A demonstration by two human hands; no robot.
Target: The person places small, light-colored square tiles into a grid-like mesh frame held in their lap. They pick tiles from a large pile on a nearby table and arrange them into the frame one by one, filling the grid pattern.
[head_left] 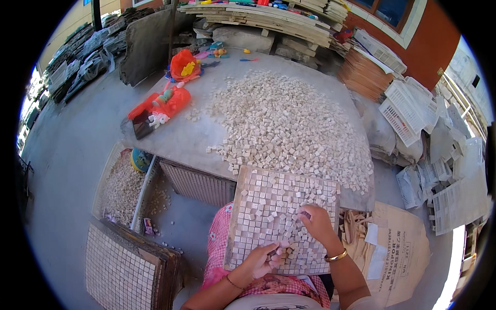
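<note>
A square wooden tray with a grid of cells rests tilted on my lap, its far edge against a low table. Pale stone cubes fill many cells, and loose ones lie on top toward the right. My left hand is over the tray's near edge, fingers curled round a few small stone cubes, beside several brownish ones. Over the right half, my right hand has its thumb and fingers pinched together above the loose cubes. What it pinches is too small to make out. A large heap of stone cubes spreads across the table just beyond.
Red plastic bags and small toys lie at the table's far left. Stacked filled trays stand at lower left, near a bin of stone chips. To the right are white plastic crates and a flattened paper sack.
</note>
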